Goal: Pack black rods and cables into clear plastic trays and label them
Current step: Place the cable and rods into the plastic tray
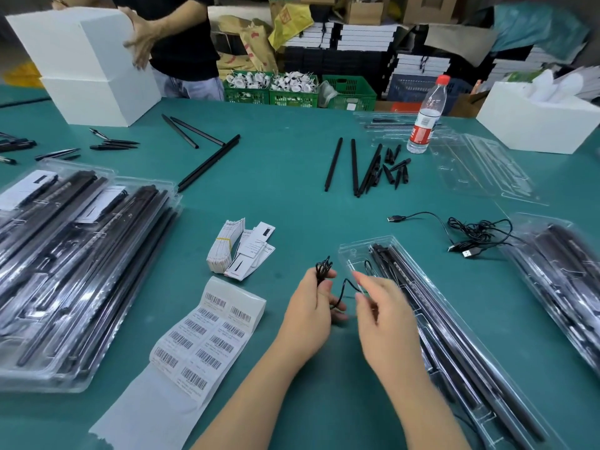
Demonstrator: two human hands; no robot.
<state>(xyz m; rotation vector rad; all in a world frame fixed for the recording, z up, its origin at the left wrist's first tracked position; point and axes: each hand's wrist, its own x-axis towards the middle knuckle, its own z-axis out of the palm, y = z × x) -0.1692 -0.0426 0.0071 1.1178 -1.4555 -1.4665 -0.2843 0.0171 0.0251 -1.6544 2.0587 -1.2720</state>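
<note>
With the left hand [310, 306] gripping the coiled cable [324, 271] and the right hand [378, 306] pinching its loose tail just left of the open tray [354, 254] of rods [438, 316], tighter winding before tucking should stop tangles.

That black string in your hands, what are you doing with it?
It is a thin black cable. The left hand grips its coiled end while the right hand pinches the loose part, beside an open clear tray already holding black rods. Barcode labels lie on the green table.
</note>
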